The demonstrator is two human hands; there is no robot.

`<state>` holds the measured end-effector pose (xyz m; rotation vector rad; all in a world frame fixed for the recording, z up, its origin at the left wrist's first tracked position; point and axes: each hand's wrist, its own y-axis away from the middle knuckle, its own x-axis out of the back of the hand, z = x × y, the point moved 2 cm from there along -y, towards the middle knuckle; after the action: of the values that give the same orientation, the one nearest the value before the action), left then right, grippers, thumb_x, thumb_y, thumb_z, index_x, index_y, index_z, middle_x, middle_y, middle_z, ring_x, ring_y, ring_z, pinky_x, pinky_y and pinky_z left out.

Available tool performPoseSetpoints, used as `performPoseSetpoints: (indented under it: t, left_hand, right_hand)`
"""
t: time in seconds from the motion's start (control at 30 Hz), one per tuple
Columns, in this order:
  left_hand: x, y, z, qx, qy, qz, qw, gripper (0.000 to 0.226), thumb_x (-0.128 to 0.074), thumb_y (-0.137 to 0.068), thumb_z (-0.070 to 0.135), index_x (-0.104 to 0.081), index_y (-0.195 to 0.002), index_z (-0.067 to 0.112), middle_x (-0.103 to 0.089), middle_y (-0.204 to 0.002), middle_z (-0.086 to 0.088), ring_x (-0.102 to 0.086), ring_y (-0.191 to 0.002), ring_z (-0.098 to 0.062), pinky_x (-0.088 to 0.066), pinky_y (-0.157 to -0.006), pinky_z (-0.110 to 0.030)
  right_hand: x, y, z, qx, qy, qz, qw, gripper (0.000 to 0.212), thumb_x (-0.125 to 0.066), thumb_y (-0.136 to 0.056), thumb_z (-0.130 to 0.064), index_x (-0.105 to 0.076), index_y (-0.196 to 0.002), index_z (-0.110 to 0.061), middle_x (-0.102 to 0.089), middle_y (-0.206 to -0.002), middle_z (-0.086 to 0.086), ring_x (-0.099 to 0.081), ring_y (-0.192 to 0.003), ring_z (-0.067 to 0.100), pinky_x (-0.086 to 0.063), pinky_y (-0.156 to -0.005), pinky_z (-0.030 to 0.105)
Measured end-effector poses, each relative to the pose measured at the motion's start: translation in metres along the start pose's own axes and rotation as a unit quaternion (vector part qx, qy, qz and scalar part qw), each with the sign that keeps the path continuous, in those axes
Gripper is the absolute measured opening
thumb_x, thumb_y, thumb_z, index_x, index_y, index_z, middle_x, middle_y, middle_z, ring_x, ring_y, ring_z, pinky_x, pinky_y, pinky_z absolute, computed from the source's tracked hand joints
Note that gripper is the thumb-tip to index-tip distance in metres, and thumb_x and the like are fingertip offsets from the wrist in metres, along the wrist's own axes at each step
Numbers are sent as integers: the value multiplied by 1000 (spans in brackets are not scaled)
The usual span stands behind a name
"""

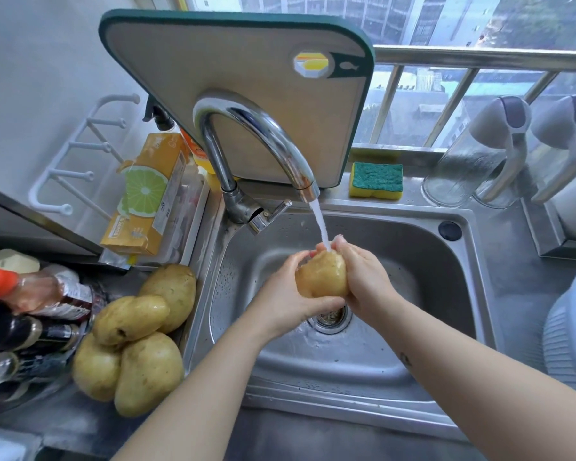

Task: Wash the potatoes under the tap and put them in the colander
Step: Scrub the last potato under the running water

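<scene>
We hold one potato [321, 274] over the middle of the sink [429, 254], just above the drain [331, 319], so the dirty water can run straight off. Our left hand [285, 294] cups it from below and from the side, fingers curled round its lower end. Our right hand [363, 277] wraps the other flank, with its fingertips up at the top, where the stream of water [320, 224] from the tap [256, 131] lands. We judge that gripping from both sides lets us turn and rub the skin under the flow without the wet potato slipping away. Four more potatoes [137, 334] lie heaped on the counter just left of the sink, near the left hand. One has a sheen, but we cannot tell whether any of them has been washed. At the right edge of the view stands the colander [569, 334], as we take the pale ribbed vessel there to be. Only part of it shows, and we cannot see inside. It sits across the sink from the heap, which suits working from left to right. The cutting board [246, 78] leans behind the tap, out of the way, with a sponge [376, 179] on the ledge beside it.
</scene>
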<state>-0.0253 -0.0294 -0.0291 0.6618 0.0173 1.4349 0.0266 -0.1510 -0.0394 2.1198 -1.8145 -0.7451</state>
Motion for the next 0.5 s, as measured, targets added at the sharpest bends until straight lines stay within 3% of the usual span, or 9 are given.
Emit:
performPoseSetpoints:
  t: [0.07,0.13,0.23,0.33,0.43,0.5]
  left_hand:
    - [3,-1,-5,37,120,-69,990,77,-80,-68,45,-46,-133,21,-61,-117,8,-63,-93,-2,-52,-73,-18]
    - [1,-1,-9,60,177,-83,979,66,-72,-72,54,-56,-123,15,-68,-103,1,-66,-81,-6,-56,-70,-25]
    - [-5,-3,-7,28,137,-25,990,67,-64,-64,68,-64,-108,18,-70,-81,7,-64,-68,-2,-55,-64,-25]
    - [-9,-1,-6,-1,78,57,995,49,-75,-72,52,-59,-109,25,-66,-82,15,-59,-66,6,-41,-49,-8]
    - [-11,-1,-13,-10,59,96,994,52,-79,-68,48,-55,-112,31,-66,-90,18,-60,-83,9,-45,-62,-6]
    - [-10,1,-16,-15,60,101,993,62,-78,-63,55,-57,-114,28,-67,-91,17,-61,-82,10,-45,-63,-8]
  right_hand:
    - [1,1,0,8,-1,-8,1000,39,-41,-102,-23,-67,-77,-9,-70,-78,10,-64,-75,26,-53,-81,45]
    - [1,0,0,24,17,-15,999,38,-40,-102,-23,-68,-81,-10,-71,-78,8,-65,-73,23,-53,-77,40]
    - [1,-1,-5,49,60,-10,997,35,-39,-103,-22,-69,-86,-13,-72,-82,9,-66,-74,18,-53,-80,39]
    - [0,-1,-6,64,128,-13,990,24,-47,-99,-22,-68,-92,-13,-71,-94,16,-65,-87,20,-51,-90,46]
    - [-2,3,-4,56,208,-54,975,26,-51,-97,-34,-61,-114,-17,-68,-105,5,-65,-103,21,-50,-97,47]
    - [-2,6,-4,45,213,-95,971,16,-53,-97,-32,-58,-110,-25,-66,-102,0,-64,-100,17,-50,-97,45]
